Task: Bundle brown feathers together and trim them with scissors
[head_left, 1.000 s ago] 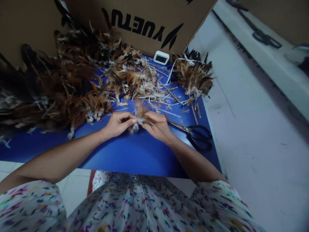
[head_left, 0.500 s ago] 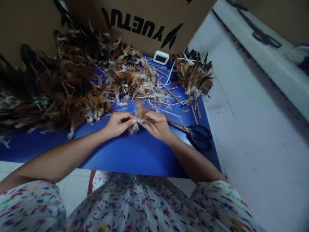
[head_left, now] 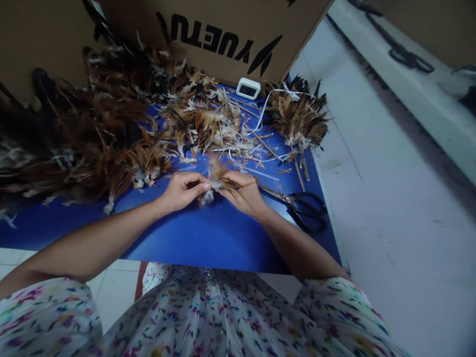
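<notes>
A small tuft of brown and white feathers (head_left: 216, 171) is pinched between my two hands, just above the blue tabletop (head_left: 208, 238). My left hand (head_left: 182, 192) grips its fluffy pale base with thumb and forefinger. From the other side my right hand (head_left: 243, 193) is closed on the same feathers, and some brown ones stick out along its fingers. Close to the right wrist lies a pair of black-handled scissors (head_left: 308, 210), its blades partly behind that hand.
Heaped feathers (head_left: 111, 134) cover the table's left and back. A tied feather bundle (head_left: 297, 111) lies at the back right, near thin sticks (head_left: 267, 145) and white string (head_left: 262, 116). A small white digital timer (head_left: 248, 89) stands before a cardboard box (head_left: 223, 44).
Hardly anything differs. The feathers at my right hand have shifted slightly, and both hands stay in place on the tuft.
</notes>
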{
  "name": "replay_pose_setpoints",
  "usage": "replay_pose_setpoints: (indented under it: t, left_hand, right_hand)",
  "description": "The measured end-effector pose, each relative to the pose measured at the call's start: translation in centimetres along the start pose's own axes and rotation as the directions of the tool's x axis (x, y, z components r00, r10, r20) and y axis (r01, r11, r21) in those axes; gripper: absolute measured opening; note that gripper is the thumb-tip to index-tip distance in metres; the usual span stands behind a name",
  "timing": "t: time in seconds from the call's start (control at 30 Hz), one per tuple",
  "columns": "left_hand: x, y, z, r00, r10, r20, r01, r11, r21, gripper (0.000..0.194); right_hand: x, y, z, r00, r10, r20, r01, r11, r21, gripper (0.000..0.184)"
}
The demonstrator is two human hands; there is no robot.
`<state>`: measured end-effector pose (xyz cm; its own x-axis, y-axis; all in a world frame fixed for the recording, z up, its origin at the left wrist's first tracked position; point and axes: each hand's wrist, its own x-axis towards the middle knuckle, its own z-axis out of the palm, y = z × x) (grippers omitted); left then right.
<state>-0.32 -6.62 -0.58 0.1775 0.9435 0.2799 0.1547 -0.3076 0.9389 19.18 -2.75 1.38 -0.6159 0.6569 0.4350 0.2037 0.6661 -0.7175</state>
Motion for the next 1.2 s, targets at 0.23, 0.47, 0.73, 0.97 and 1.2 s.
replay_pose_setpoints:
  t: [0.23,0.47,0.73,0.97,1.2]
  left_hand:
    - [0.0,0.2,0.0,1.000,0.000,-0.002,0.000,1.000,-0.010,0.029]
    - [0.0,-0.3,0.0,1.000,-0.014,-0.013,0.014,0.999,-0.041,0.027]
    - [-0.1,-0.5,0.0,0.999,-0.047,-0.022,0.045,0.995,-0.092,0.027]
    - [0.1,-1.0,-0.2,0.993,-0.109,-0.035,0.100,0.973,-0.208,0.027]
    - [0.4,-1.0,-0.2,0.982,-0.175,-0.067,0.140,0.922,-0.360,0.031]
  right_hand:
    - [0.0,0.0,0.0,1.000,-0.009,-0.018,0.009,1.000,0.017,0.012]
    - [0.1,0.3,0.0,0.995,0.103,0.003,-0.103,0.991,0.085,0.013]
    - [0.0,1.2,0.2,0.997,0.067,0.036,-0.067,0.998,0.017,0.012]
    - [-1.2,0.0,-1.0,0.995,0.092,-0.050,-0.095,0.993,-0.066,0.012]
    - [-2.7,-0.6,-7.0,0.883,-0.043,-0.468,-0.204,0.862,-0.465,0.010]
